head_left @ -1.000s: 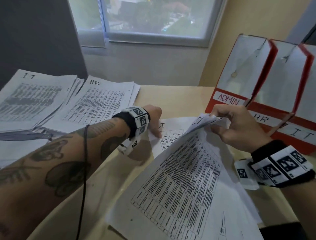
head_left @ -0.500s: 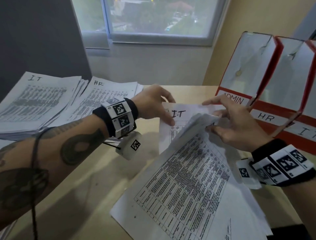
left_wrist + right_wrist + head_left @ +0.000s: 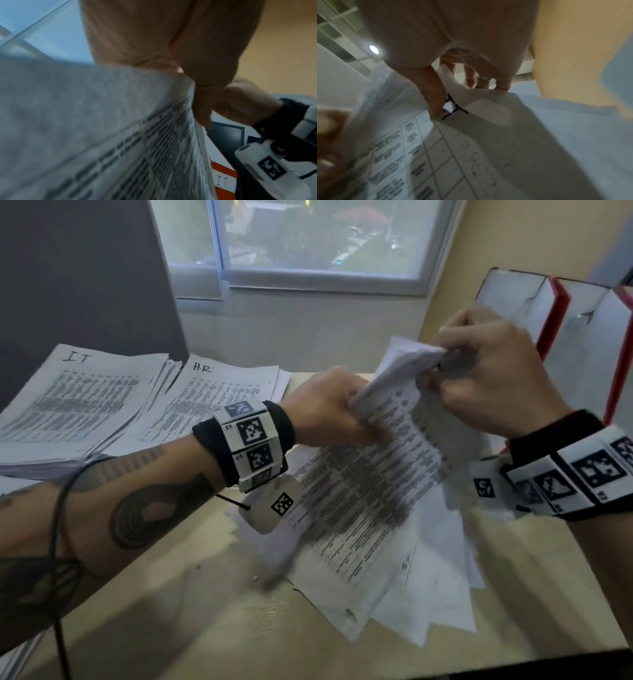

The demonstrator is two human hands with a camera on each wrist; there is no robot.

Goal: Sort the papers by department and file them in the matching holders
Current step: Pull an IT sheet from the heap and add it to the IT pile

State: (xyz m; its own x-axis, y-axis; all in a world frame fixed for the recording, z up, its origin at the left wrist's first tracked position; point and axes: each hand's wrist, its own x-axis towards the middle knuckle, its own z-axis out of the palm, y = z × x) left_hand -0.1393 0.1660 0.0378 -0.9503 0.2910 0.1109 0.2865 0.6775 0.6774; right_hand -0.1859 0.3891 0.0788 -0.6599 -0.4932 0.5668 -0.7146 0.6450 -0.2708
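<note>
Both hands hold up the far end of a loose bundle of printed sheets (image 3: 370, 494) above the desk. My left hand (image 3: 329, 409) grips the bundle's left top edge, and its thumb (image 3: 202, 108) pinches the sheets. My right hand (image 3: 486, 378) pinches the crumpled top right corner. The right wrist view shows the thumb (image 3: 435, 102) pressed beside a handwritten "IT" mark (image 3: 453, 106). The bundle's near end still lies on the desk. Red and white file holders (image 3: 582, 337) stand at the right, behind my right hand. One holder's "IT" label (image 3: 223, 181) shows in the left wrist view.
Two sorted stacks lie at the far left of the wooden desk (image 3: 205, 628): one marked IT (image 3: 78, 402) and one marked HR (image 3: 215, 395). A window (image 3: 308, 241) and wall stand behind. A dark panel (image 3: 78, 278) rises at the back left.
Both hands closed on the top edge of the loose sheets and lifted it off the desk. The view has shifted upward and nearer.
</note>
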